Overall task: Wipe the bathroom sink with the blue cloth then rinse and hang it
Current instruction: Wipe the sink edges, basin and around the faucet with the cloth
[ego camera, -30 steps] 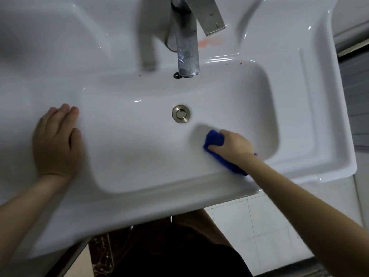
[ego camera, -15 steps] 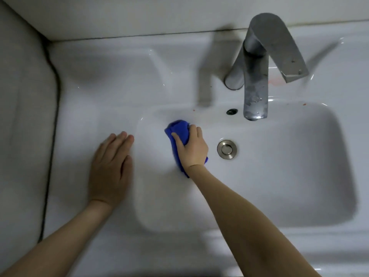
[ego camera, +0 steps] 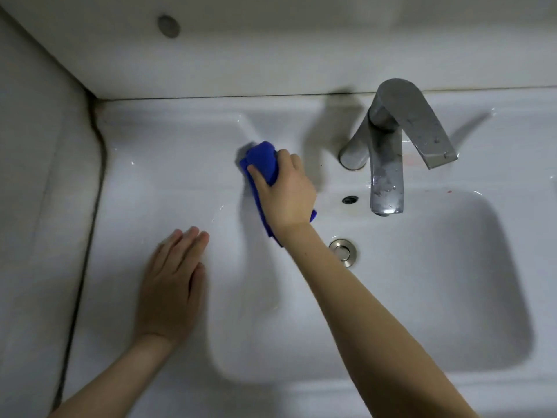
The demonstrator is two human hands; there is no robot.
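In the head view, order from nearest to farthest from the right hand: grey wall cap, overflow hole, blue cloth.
1. blue cloth, in the grip of the right hand
2. overflow hole, to its right
3. grey wall cap, far upper left

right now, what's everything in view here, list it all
sink: one, white, fills most of the view
faucet: one, grey metal, behind the basin, towards the right
drain: one, silver, basin floor
overflow hole: one, dark, just left of the spout
blue cloth: one, blue, basin's back-left corner
wall: white, behind and to the left
left hand: one, flat on the left ledge
right hand: one, grips the blue cloth
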